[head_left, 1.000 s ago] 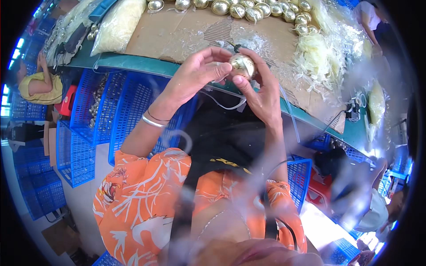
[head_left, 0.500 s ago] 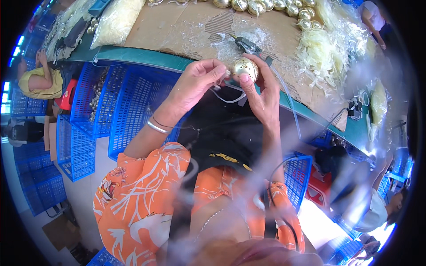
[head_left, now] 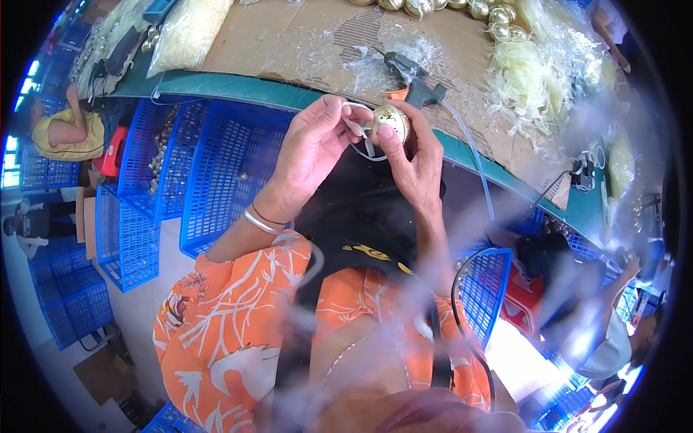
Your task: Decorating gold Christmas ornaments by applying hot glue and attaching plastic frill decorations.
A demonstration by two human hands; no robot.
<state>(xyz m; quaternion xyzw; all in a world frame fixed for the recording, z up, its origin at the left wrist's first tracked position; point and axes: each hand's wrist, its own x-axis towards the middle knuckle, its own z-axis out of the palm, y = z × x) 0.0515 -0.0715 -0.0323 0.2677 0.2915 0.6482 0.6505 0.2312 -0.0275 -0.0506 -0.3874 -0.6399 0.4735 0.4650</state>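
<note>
My right hand grips a shiny gold ball ornament with dark markings, thumb on the near side and fingers round the far side. Close on its left, my left hand is closed in a pinch on a thin pale ribbon at the ornament's top. The ribbon curves up from the fingers toward the ball, and a loose end hangs below it. Both hands are held over the table's near edge. Just beyond them a dark glue gun lies on the cardboard, its nozzle pointing away to the left.
Cardboard covers the green-edged table. Gold balls line the far side, beside a heap of pale ribbons on the right. Blue crates stand below left. A co-worker in yellow sits at far left.
The ornament and both hands have moved slightly left. The ribbon now arches above my left fingers, and more of the glue gun and an orange piece beside it show.
</note>
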